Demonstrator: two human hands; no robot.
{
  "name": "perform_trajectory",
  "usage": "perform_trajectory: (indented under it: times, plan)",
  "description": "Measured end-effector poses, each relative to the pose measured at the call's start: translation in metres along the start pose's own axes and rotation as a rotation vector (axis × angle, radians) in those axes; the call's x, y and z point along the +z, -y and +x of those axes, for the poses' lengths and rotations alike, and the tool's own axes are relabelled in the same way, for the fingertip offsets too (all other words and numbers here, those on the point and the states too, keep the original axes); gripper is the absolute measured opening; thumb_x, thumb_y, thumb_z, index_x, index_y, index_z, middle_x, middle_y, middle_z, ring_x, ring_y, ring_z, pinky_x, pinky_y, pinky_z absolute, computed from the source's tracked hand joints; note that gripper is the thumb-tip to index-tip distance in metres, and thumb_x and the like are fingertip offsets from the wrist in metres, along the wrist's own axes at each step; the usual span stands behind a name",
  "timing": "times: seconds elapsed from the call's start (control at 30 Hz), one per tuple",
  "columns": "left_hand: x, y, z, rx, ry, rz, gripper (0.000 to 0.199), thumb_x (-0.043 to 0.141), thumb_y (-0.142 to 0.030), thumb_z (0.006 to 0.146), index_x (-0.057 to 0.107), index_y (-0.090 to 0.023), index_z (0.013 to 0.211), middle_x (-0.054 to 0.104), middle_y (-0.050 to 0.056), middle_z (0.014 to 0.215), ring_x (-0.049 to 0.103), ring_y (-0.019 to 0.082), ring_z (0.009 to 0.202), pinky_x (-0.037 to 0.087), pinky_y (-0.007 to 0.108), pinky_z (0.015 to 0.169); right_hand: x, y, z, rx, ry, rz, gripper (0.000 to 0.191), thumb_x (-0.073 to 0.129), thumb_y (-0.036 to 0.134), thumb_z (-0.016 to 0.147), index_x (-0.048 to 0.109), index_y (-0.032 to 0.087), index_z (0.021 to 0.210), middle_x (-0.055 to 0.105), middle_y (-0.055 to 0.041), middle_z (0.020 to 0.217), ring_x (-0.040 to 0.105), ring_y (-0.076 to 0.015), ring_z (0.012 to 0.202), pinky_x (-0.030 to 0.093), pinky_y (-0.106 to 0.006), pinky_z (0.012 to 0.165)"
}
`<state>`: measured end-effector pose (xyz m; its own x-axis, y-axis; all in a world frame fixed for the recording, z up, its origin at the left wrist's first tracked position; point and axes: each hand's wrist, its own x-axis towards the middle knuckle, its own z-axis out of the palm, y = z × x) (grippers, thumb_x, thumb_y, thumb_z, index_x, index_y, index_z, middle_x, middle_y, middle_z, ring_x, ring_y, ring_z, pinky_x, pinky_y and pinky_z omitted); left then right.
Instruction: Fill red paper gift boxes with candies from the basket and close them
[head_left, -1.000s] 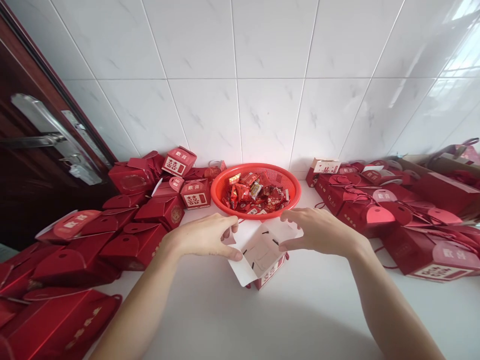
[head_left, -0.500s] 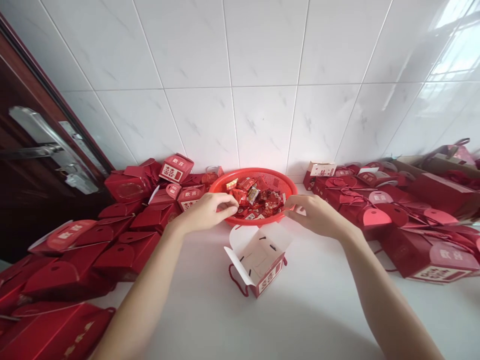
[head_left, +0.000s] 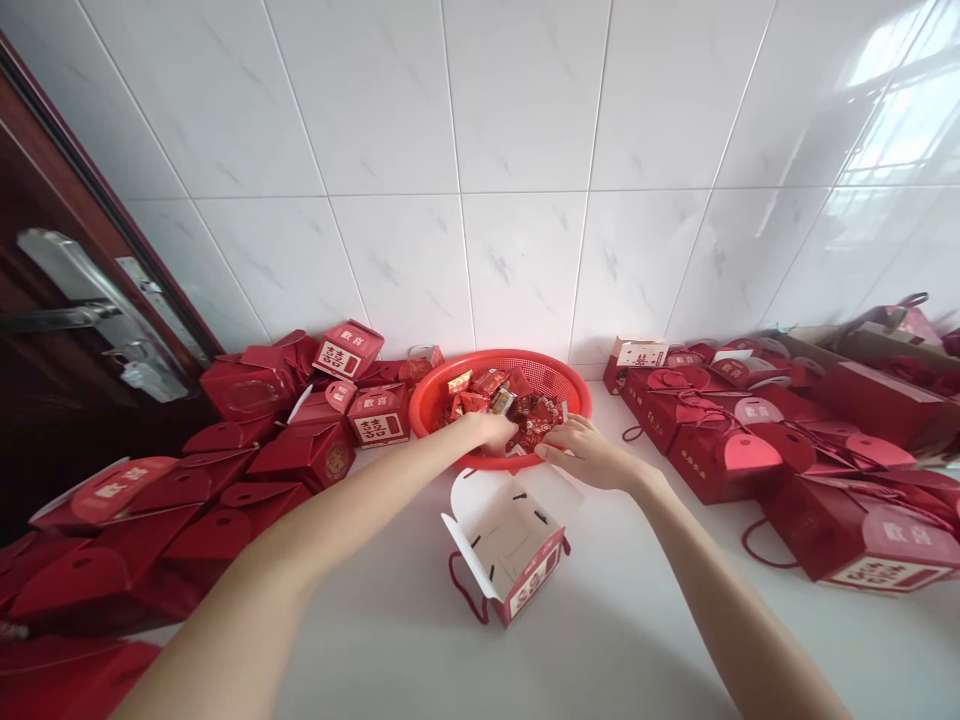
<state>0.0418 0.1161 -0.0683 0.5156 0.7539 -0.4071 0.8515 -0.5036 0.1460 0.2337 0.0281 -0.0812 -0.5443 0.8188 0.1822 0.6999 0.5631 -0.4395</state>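
A red perforated plastic basket (head_left: pixel 574 383) holds several wrapped candies (head_left: pixel 487 383) in red and gold wrappers. My left hand (head_left: pixel 495 432) reaches over its near rim into the candies, its fingertips hidden among them. At the basket's right front rim is my right hand (head_left: pixel 589 452), fingers spread and bent over the candies, nothing visibly held. In front of the basket stands an open red gift box (head_left: pixel 536 580), its white inside facing up and bare, with flaps folded out and a dark red cord handle hanging at the left.
Closed red gift boxes (head_left: pixel 300 450) crowd the left side, some stacked. More red boxes (head_left: pixel 724 460) with cord handles fill the right. Behind rises a white tiled wall (head_left: pixel 525 250). A dark door with a metal handle (head_left: pixel 90 300) stands at far left.
My left hand has moved right and down into the candies. My right hand has shifted slightly lower at the basket rim, its fingers spreading. The view has tilted up a little.
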Motion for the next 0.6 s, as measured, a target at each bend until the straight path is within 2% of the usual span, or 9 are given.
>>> perform_trajectory:
  times: [0.17, 0.2, 0.27, 0.37, 0.47, 0.53, 0.6]
  plan:
    - [0.009, -0.008, 0.009, 0.030, -0.010, 0.034, 0.017, 0.068, -0.031, 0.091, 0.066, -0.015, 0.096, 0.069, 0.005, 0.096, 0.065, 0.019, 0.087, 0.053, 0.038, 0.082, 0.003, -0.003, 0.001, 0.005, 0.010, 0.023, 0.046, 0.032, 0.050, 0.102, 0.060, 0.023, 0.077, 0.065, -0.0053, 0.083, 0.056, -0.0253, 0.095, 0.035, -0.051, 0.107]
    - [0.010, -0.008, 0.009, 0.042, -0.024, 0.025, 0.015, 0.068, -0.030, 0.090, 0.066, -0.016, 0.094, 0.068, 0.004, 0.094, 0.065, 0.019, 0.084, 0.052, 0.036, 0.080, 0.004, -0.003, 0.002, 0.006, 0.012, 0.025, 0.046, 0.032, 0.050, 0.102, 0.059, 0.023, 0.077, 0.065, -0.0051, 0.083, 0.056, -0.0251, 0.095, 0.034, -0.050, 0.107]
    - [0.009, -0.006, 0.010, 0.066, -0.054, -0.006, 0.012, 0.074, -0.022, 0.078, 0.062, -0.018, 0.079, 0.067, 0.003, 0.083, 0.063, 0.021, 0.075, 0.048, 0.033, 0.070, 0.004, -0.004, 0.002, 0.010, 0.019, 0.028, 0.045, 0.033, 0.050, 0.102, 0.057, 0.023, 0.074, 0.064, -0.0045, 0.082, 0.056, -0.0245, 0.094, 0.034, -0.050, 0.107]
    - [0.004, 0.000, 0.010, 0.100, -0.099, -0.082, 0.021, 0.072, -0.013, 0.063, 0.052, -0.021, 0.064, 0.058, 0.000, 0.066, 0.057, 0.020, 0.061, 0.039, 0.031, 0.059, 0.003, -0.002, 0.001, 0.025, 0.022, 0.027, 0.043, 0.034, 0.047, 0.102, 0.053, 0.023, 0.072, 0.061, -0.0036, 0.079, 0.053, -0.0235, 0.091, 0.035, -0.050, 0.106]
    - [-0.002, 0.007, 0.010, 0.150, -0.177, -0.192, 0.017, 0.068, -0.019, 0.066, 0.051, -0.021, 0.067, 0.054, -0.003, 0.063, 0.054, 0.018, 0.058, 0.036, 0.029, 0.057, 0.001, 0.000, 0.000, 0.040, 0.024, 0.041, 0.042, 0.035, 0.045, 0.101, 0.054, 0.023, 0.071, 0.057, -0.0025, 0.074, 0.052, -0.0229, 0.088, 0.035, -0.050, 0.107]
    - [-0.005, 0.011, 0.010, 0.191, -0.252, -0.270, 0.012, 0.065, -0.025, 0.071, 0.054, -0.021, 0.072, 0.056, -0.003, 0.068, 0.056, 0.018, 0.065, 0.037, 0.029, 0.059, 0.000, 0.001, -0.001, 0.040, 0.009, 0.075, 0.040, 0.039, 0.046, 0.100, 0.058, 0.023, 0.074, 0.059, -0.0025, 0.074, 0.053, -0.0231, 0.089, 0.036, -0.050, 0.106]
    - [-0.007, 0.014, 0.009, 0.225, -0.332, -0.341, 0.013, 0.066, -0.030, 0.073, 0.058, -0.020, 0.077, 0.059, -0.002, 0.075, 0.058, 0.019, 0.074, 0.040, 0.028, 0.065, -0.001, 0.002, -0.002, 0.071, -0.042, 0.146, 0.033, 0.046, 0.046, 0.097, 0.064, 0.023, 0.082, 0.065, -0.0038, 0.080, 0.056, -0.0233, 0.090, 0.044, -0.045, 0.097]
